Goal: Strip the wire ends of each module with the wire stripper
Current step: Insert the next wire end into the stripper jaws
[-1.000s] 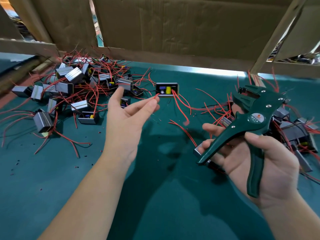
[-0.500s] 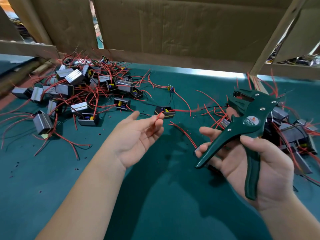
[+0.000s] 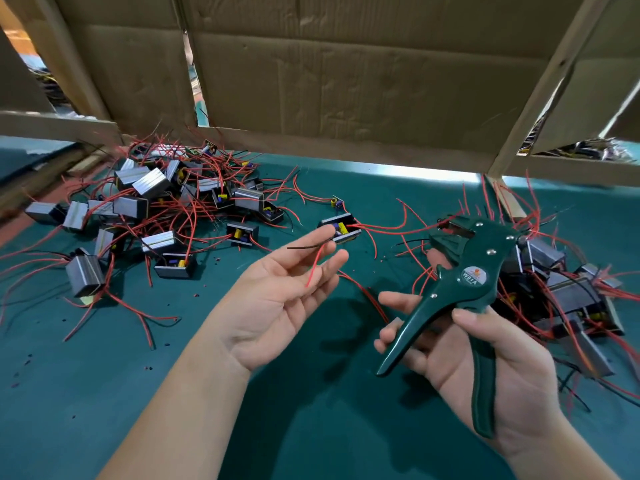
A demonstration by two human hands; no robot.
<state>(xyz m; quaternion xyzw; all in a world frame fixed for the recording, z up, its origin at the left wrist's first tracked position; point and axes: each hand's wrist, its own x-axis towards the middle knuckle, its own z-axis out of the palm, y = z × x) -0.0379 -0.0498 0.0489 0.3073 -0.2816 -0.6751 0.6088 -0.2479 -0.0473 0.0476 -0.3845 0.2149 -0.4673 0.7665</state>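
Nearest, on the right, the right hand has the one wire stripper firmly in its grip. The thumb is laid over the near handle and the fingers are curled behind the far one. The two handles are spread wide, and the tool's head points away toward the far right.

Across to the left hand, which is palm up with the fingers almost straight. Two wires cross those fingers. One red wire runs down over them, and one black wire pokes out to the left. The red one slips in between the two upper fingers, but I cannot tell whether that is a true pinch or just a rest.

Both wires lead to one module right at the fingertips, with its open side showing a yellow part. I can't tell whether it hangs or sits on the green mat.

Farther left, dark specks dot the mat. Beyond them is the left pile, where I count at least fifteen grey modules; the red tangle hides the exact number. One small bare board lies alone past the held module.

Far right, behind the stripper, is the right pile, with at least four modules showing and more buried.

At the back, cardboard panels wall in the bench.
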